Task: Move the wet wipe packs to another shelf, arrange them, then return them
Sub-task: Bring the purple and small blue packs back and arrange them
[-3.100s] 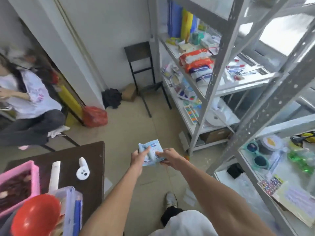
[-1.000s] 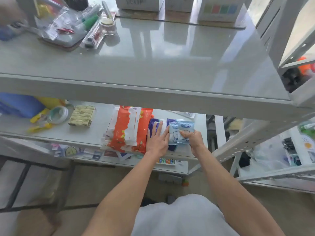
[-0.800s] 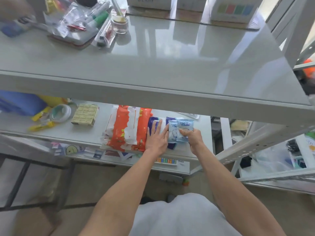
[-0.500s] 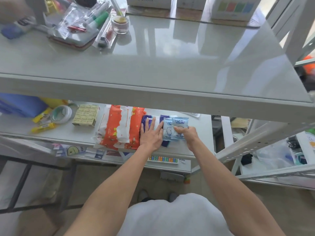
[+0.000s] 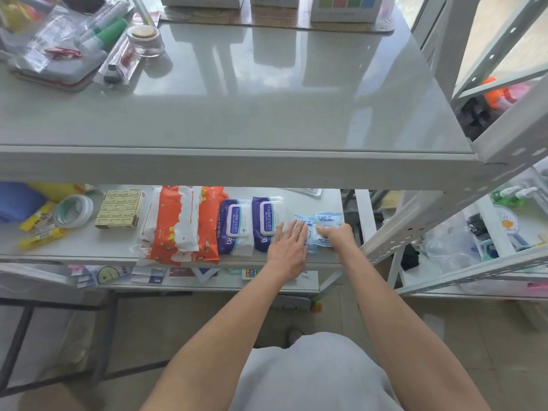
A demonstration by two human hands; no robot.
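On the middle shelf (image 5: 89, 247), orange packs (image 5: 184, 223) lie at 9 o'clock of two purple packs (image 5: 252, 226). The left hand (image 5: 289, 247) rests flat and spread; at its 3 o'clock, the right hand (image 5: 336, 235) pinches two small blue packs (image 5: 321, 225).

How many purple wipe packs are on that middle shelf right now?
2. One purple pack sits beside the orange packs; the other purple pack lies right of it, by the left hand. Others may be hidden.

"75%" on the lid label of each purple wipe pack (image 5: 237, 225), "80" near each pack's front end, small blue packs' (image 5: 327, 223) lettering blurred, other print unreadable
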